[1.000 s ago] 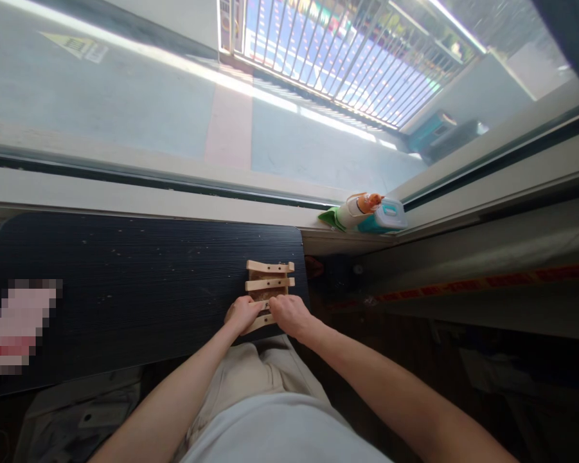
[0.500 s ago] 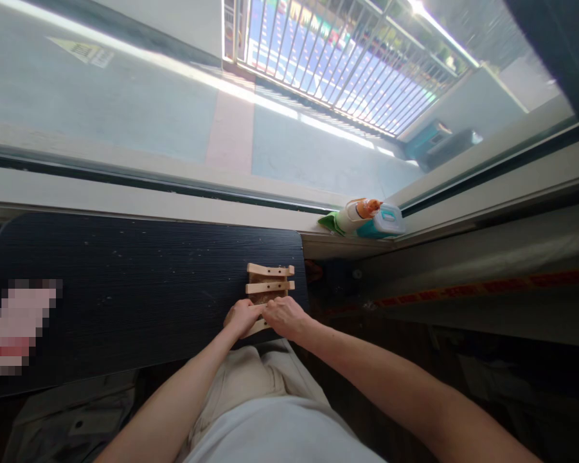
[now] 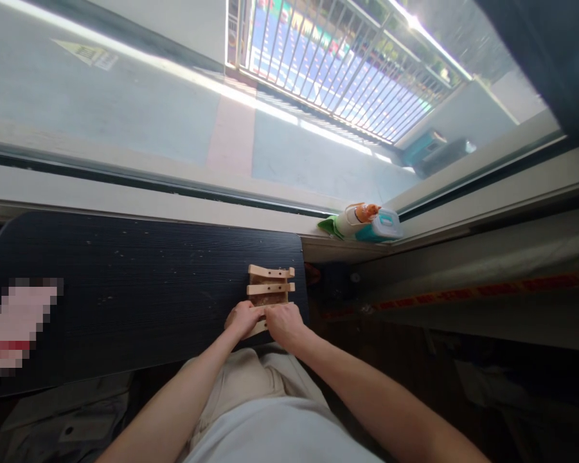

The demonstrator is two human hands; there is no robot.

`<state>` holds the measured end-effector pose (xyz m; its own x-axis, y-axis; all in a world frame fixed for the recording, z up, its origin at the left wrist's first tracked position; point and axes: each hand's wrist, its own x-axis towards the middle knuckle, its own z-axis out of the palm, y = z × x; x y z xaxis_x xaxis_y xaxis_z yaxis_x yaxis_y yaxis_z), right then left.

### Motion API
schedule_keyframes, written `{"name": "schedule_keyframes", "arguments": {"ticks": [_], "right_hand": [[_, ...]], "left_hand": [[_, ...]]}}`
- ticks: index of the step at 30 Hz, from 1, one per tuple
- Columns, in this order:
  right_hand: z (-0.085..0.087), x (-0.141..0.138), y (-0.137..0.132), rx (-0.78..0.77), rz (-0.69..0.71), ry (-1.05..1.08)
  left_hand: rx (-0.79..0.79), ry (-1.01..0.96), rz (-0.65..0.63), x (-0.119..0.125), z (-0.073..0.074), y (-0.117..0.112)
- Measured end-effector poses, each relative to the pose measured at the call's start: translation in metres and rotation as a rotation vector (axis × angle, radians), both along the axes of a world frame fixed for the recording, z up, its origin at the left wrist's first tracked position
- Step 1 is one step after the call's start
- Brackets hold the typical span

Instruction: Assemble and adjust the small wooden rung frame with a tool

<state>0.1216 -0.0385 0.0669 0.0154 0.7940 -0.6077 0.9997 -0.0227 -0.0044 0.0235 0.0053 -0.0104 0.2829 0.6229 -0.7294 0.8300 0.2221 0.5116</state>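
Note:
A small wooden frame of light slats lies at the right end of a black table. My left hand and my right hand meet at the frame's near end, fingers curled and pinching its nearest slat from either side. Two further slats show beyond my hands; the part under my fingers is hidden.
A window sill runs behind the table, with a white bottle with an orange cap and a teal wipes pack on it. A blurred pink patch lies at the table's left. Dark floor and a ledge lie to the right.
My right hand has slid left until it meets the left hand over the nearest slat. The view has shifted slightly; the frame stays in place.

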Motion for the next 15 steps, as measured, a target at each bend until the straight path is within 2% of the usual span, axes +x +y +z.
{"name": "schedule_keyframes", "arguments": {"ticks": [3,6,8,13,15], "right_hand": [[0.0,0.002,0.005,-0.078,0.225,-0.028],[-0.002,0.007,0.006,-0.065,0.285,-0.002],[-0.005,0.013,0.005,-0.039,0.202,0.023],[-0.015,0.024,0.004,-0.047,-0.32,-0.002],[-0.015,0.022,0.006,-0.071,-0.374,0.004]], "left_hand": [[-0.004,-0.005,-0.004,0.0,-0.002,0.0],[-0.003,0.005,-0.004,0.001,-0.008,-0.001],[0.004,0.015,-0.007,0.002,-0.013,-0.001],[0.022,0.026,-0.02,0.003,-0.018,-0.001],[0.02,0.022,-0.01,0.003,-0.018,0.0]]}}
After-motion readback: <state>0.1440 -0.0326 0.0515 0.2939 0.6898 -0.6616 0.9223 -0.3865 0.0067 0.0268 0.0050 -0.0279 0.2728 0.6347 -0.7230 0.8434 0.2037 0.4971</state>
